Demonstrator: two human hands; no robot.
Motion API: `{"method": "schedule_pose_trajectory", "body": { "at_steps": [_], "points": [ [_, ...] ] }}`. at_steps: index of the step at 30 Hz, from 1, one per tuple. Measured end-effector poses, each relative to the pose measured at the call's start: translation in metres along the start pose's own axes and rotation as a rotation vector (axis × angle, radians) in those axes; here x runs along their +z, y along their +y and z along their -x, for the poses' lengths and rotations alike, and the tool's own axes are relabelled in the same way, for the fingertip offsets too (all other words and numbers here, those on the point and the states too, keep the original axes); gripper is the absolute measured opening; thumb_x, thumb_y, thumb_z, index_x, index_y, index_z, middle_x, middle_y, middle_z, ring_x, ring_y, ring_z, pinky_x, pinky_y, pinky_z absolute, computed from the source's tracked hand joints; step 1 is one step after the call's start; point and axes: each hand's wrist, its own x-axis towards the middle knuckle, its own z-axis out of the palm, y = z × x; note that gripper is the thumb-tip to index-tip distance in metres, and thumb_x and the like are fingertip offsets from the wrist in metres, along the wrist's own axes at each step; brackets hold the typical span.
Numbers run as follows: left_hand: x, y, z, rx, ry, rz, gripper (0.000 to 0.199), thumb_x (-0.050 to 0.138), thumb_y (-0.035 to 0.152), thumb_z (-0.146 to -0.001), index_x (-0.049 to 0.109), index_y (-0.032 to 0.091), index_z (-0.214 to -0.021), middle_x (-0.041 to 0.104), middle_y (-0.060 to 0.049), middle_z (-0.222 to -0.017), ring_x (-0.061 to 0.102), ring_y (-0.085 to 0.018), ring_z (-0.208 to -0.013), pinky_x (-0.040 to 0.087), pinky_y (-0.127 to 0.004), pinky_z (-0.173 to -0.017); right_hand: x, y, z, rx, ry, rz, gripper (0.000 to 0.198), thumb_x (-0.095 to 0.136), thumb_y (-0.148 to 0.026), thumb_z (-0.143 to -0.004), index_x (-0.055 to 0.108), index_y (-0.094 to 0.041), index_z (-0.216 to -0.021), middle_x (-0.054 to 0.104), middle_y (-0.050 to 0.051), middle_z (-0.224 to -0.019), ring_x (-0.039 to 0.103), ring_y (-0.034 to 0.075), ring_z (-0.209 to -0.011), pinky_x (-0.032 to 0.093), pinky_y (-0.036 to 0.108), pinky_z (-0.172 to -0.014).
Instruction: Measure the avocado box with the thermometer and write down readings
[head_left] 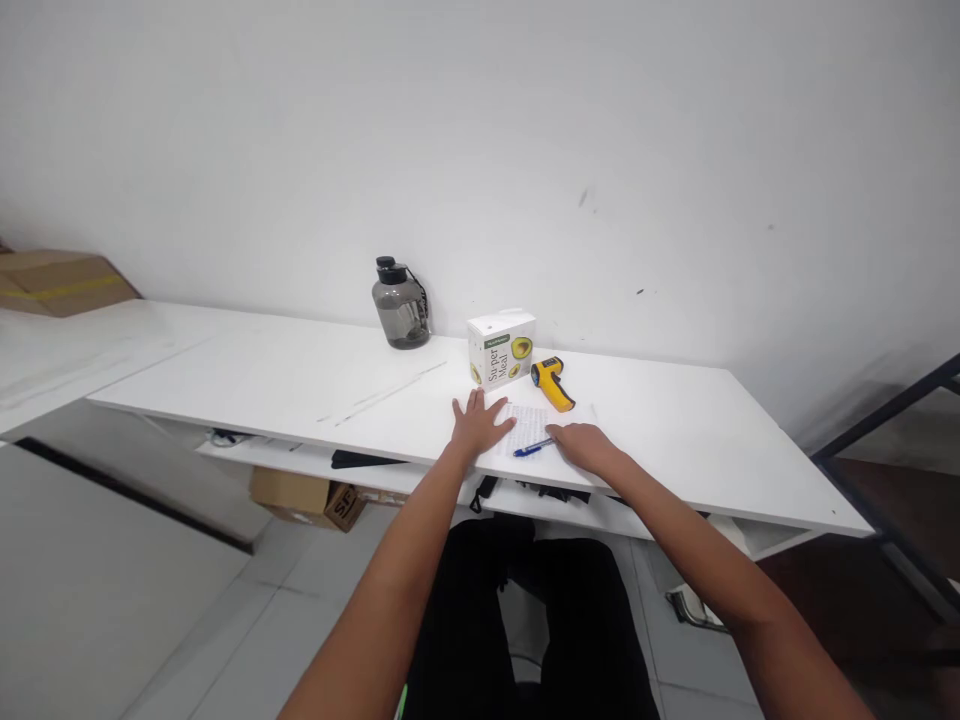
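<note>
My left hand (478,427) lies flat with spread fingers at the left side of a sheet of paper (529,418) covered in small printed or written lines. My right hand (580,446) is at the sheet's right side, its fingers curled in around the end of a blue pen (531,447). The pen slants across the lower part of the paper, its blue end pointing left. Behind the paper stands a white "Su-per Meal" box (500,350) with avocado pictures. A yellow and black infrared thermometer (553,384) lies right of the box, beyond my right hand.
A grey translucent water jug (402,308) with a black lid stands against the wall, on the white table (300,375). One cardboard box (64,282) sits far left; another (300,495) is below the table. Dark items lie on the under-shelf (300,458).
</note>
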Motion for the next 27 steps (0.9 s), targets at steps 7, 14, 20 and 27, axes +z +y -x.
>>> {"method": "schedule_pose_trajectory", "body": {
  "at_steps": [7, 14, 20, 27],
  "points": [
    [0.001, -0.001, -0.001, -0.003, -0.005, 0.017, 0.072, 0.031, 0.071, -0.096, 0.036, 0.036, -0.159, 0.016, -0.012, -0.173, 0.008, -0.034, -0.161, 0.004, -0.066, -0.124, 0.022, 0.008, 0.007, -0.102, 0.145, 0.011, 0.038, 0.036, -0.027, -0.105, 0.059, -0.016, -0.133, 0.068, 0.017, -0.128, 0.069, 0.027, -0.108, 0.049, 0.034, -0.082],
    [-0.001, 0.0, 0.0, 0.002, -0.007, 0.011, 0.071, 0.03, 0.071, -0.096, 0.036, 0.037, -0.159, 0.018, -0.01, -0.172, 0.009, -0.035, -0.161, 0.006, -0.066, -0.124, 0.036, 0.011, 0.0, -0.037, 0.49, -0.528, 0.032, 0.04, -0.04, -0.103, 0.058, -0.021, -0.122, 0.072, 0.007, -0.091, 0.067, 0.023, -0.08, 0.048, 0.034, -0.075],
    [-0.002, 0.001, 0.0, -0.004, -0.01, 0.015, 0.072, 0.032, 0.072, -0.096, 0.036, 0.038, -0.159, 0.016, -0.01, -0.173, 0.009, -0.034, -0.161, 0.005, -0.065, -0.124, 0.048, 0.003, -0.009, 0.027, 0.597, -1.157, 0.043, 0.055, -0.068, -0.086, 0.056, -0.025, -0.083, 0.059, -0.002, -0.069, 0.054, 0.018, -0.064, 0.043, 0.031, -0.064],
    [0.001, -0.001, -0.002, 0.004, -0.001, -0.002, 0.073, 0.028, 0.073, -0.096, 0.035, 0.037, -0.159, 0.018, -0.009, -0.173, 0.008, -0.035, -0.161, 0.006, -0.066, -0.124, 0.045, -0.001, -0.009, 0.073, 0.484, -1.207, 0.048, 0.041, -0.066, -0.091, 0.056, -0.024, -0.074, 0.057, -0.001, -0.061, 0.053, 0.018, -0.064, 0.043, 0.032, -0.068]
  ]
}}
